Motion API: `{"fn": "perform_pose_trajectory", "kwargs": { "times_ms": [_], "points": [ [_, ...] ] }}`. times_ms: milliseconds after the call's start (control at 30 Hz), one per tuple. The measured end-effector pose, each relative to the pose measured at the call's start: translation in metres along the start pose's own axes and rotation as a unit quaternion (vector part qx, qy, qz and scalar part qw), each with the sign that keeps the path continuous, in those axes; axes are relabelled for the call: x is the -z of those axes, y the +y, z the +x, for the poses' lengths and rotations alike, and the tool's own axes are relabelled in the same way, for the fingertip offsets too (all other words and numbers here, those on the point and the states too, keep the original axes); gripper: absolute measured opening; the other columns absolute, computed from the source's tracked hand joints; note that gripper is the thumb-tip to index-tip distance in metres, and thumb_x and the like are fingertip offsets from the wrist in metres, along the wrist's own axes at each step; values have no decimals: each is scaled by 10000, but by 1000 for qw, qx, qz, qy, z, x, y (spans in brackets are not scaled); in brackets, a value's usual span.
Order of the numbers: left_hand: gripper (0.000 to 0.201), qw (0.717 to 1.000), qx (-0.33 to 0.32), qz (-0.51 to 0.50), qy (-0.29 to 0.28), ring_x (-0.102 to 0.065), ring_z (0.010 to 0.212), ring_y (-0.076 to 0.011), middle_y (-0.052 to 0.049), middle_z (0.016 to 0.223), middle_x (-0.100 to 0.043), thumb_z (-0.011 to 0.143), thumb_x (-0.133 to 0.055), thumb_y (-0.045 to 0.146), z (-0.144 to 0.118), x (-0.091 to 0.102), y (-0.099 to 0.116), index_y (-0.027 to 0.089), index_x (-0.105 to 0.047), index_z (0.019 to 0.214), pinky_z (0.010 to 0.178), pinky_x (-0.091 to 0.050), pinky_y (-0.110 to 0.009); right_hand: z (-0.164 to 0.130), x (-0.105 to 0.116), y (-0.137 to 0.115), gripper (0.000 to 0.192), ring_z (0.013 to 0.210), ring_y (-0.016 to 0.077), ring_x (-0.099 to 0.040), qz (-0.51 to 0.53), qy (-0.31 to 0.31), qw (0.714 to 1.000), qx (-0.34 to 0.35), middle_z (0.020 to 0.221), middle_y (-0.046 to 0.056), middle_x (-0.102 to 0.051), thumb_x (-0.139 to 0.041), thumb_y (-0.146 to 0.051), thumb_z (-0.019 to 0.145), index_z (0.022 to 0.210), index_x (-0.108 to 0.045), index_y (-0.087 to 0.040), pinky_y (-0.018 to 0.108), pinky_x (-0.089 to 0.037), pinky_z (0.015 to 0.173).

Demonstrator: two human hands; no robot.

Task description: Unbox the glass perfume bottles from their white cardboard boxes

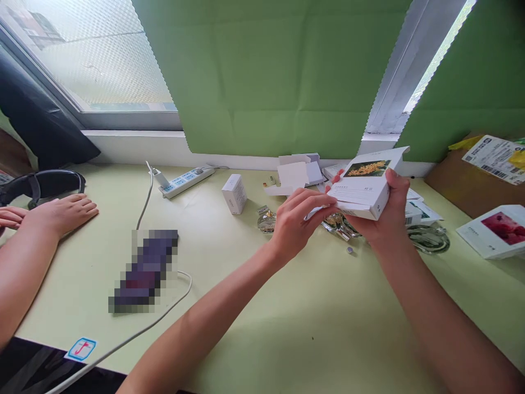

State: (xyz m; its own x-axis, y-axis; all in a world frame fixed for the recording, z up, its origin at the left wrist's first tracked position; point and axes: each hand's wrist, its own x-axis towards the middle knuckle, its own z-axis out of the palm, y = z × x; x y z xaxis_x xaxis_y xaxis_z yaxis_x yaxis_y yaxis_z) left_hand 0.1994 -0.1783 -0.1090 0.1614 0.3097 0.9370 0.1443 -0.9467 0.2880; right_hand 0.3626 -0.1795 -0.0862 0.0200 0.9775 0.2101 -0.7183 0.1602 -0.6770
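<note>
A white cardboard box (pixel 361 189) with a picture of orange-yellow flowers is held up over the table, tilted. My right hand (pixel 388 210) grips it from below and the right side, thumb on its edge. My left hand (pixel 297 219) has its fingers closed at the box's near left end, by an end flap. Whether the box has anything inside is hidden. Behind and below my hands lie a glass bottle with a metal neck (pixel 266 220), more shiny glass and metal pieces (pixel 342 227) and a small cap (pixel 350 250).
A small white box (pixel 234 194) stands beside the power strip (pixel 186 181). Opened white cartons (pixel 293 174) lie at the back. A blurred-out dark object (pixel 143 271) and a white cable (pixel 164 316) are on the left, near another person's hands (pixel 61 216). At right are a flower-print box (pixel 494 232) and a brown carton (pixel 463 178).
</note>
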Motion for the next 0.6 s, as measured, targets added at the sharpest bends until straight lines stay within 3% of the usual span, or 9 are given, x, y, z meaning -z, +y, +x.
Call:
{"fn": "perform_pose_trajectory", "kwargs": {
  "times_ms": [233,467,600],
  "points": [
    [85,999,14,-24,-18,-651,810,-140,-40,864,-718,876,-675,217,2,2,-1,190,-684,956,721,-550,-289,-1,2,-4,423,975,297,-638,-7,-42,999,-19,949,65,-664,-687,-493,686,1000,-575,-232,497,-570,790],
    [78,999,31,-22,-1,-635,796,-146,-19,793,-708,834,-719,224,5,4,2,192,-674,890,721,-535,-299,-2,6,-4,507,989,305,-639,-21,-97,994,-54,970,89,-690,-666,-528,700,1073,-601,-191,372,-565,601],
    [125,1000,27,-10,-1,-621,759,-131,-24,830,-702,824,-729,264,7,4,0,196,-671,911,674,-518,-278,-4,5,-4,534,1010,305,-636,-15,-101,993,-68,983,101,-698,-670,-529,705,1080,-611,-154,370,-578,639]
  ]
}}
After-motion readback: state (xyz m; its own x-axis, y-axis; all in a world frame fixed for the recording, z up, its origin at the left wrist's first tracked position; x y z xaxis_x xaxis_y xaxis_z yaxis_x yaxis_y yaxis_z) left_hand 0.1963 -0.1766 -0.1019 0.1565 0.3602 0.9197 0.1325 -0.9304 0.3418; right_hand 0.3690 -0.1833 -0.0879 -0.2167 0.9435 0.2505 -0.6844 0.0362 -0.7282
